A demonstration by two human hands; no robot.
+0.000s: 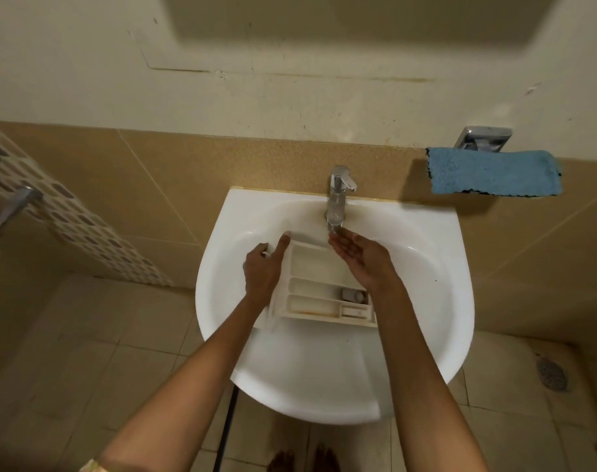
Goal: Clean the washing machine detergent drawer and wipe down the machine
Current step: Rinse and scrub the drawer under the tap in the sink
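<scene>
The detergent drawer (pixel 310 267) lies in the bowl of the white sink (pixel 324 369), a little left of the middle, with its open compartments facing up. Its large compartment is toward the back of the sink and the narrower ones run along the drawer's near edge, where brownish stains show.

The left hand (pixel 263 267) holds the drawer at its left end: the index finger lies straight along that end, pointing to the back of the sink, while the other fingers curl round the edge. The right hand (pixel 355 255) is over the drawer's right side, palm up and loosely cupped with the fingers relaxed, its fingertips right under the spout of the chrome tap (pixel 338 195). It holds nothing. Whether water is running cannot be told.

On the wall above the sink's back right corner, a blue cloth (pixel 491 172) hangs from a chrome holder (pixel 482 137). A round floor drain (pixel 551 374) sits in the tiles to the right of the sink.
</scene>
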